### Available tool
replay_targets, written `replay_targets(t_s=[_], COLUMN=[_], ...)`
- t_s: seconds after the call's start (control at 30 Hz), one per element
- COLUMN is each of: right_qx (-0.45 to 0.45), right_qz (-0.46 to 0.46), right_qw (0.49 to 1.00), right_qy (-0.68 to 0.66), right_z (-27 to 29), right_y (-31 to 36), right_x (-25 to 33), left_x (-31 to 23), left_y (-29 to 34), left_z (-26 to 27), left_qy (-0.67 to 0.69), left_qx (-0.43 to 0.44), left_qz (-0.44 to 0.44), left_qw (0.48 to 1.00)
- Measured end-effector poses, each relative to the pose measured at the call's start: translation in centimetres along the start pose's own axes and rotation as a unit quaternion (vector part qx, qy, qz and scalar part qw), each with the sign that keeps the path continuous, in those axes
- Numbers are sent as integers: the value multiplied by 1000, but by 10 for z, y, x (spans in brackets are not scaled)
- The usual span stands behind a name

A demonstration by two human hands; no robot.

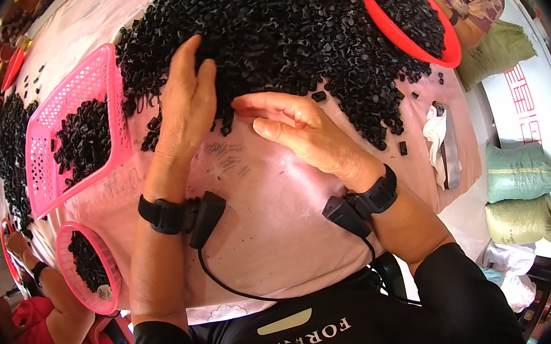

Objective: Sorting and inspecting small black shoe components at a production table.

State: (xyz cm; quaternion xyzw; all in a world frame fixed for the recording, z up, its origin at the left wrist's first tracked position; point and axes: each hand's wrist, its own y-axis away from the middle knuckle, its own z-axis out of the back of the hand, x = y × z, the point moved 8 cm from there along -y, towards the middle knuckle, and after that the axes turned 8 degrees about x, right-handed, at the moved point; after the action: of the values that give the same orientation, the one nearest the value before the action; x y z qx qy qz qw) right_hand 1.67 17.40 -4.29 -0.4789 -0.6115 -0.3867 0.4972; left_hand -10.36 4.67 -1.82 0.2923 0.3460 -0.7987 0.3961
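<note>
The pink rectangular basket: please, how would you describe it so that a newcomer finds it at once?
Start from the large heap of black pieces. At its left side, left of the left hand, is the pink rectangular basket, holding more black pieces. Straight sides and corners set it apart from the rounded pink basket below it and the red basin at upper right.

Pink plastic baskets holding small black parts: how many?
2: the pink rectangular perforated plastic basket, left of the left hand, and the pink round plastic basket, below it in the picture. Others may be hidden at the dim left rim.
</note>
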Motion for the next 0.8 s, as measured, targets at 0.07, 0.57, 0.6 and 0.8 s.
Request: replay_targets(t_s=[0.07,0.57,0.6,0.8], right_qx=[0,-24,-30,-35], right_qz=[-2,21,30,74], right_qw=[1000,999,999,996], right_qy=[2,-17,-27,-37], right_z=[1,10,12,11], right_y=[1,1,1,-4], right_x=[1,5,5,8], left_x=[-14,-26,-29,-19], left_y=[0,-1,0,16], left_z=[-17,15,19,-11], left_qy=[68,137,137,120], left_qx=[98,204,202,358], left_qz=[9,113,113,103], left_qw=[993,963,963,920])
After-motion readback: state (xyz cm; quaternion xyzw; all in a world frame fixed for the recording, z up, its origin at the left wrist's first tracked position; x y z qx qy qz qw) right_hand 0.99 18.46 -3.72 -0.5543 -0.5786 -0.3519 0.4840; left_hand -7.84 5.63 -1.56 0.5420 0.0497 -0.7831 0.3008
